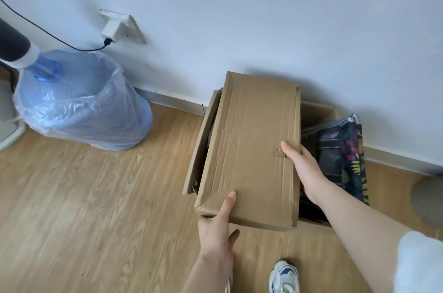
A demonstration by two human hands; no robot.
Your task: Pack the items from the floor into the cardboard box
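Nearest to the camera, one white and blue sports shoe (284, 277) stands on the wooden laminate floor (96, 196). Both bare forearms reach forward. Left hand (219, 225) grips the near corner of a flat closed brown cardboard package (251, 149), thumb on top, other fingers below. Right hand (303, 168) holds its right edge, thumb on top; the remaining fingers are hidden under it, probably curled. This package is tilted above the one large open cardboard box (203, 139) at the wall. Inside the box stands one dark pouch with coloured leaf print (352, 158). One blue water bottle in a plastic bag (81, 103) stands well apart, left.
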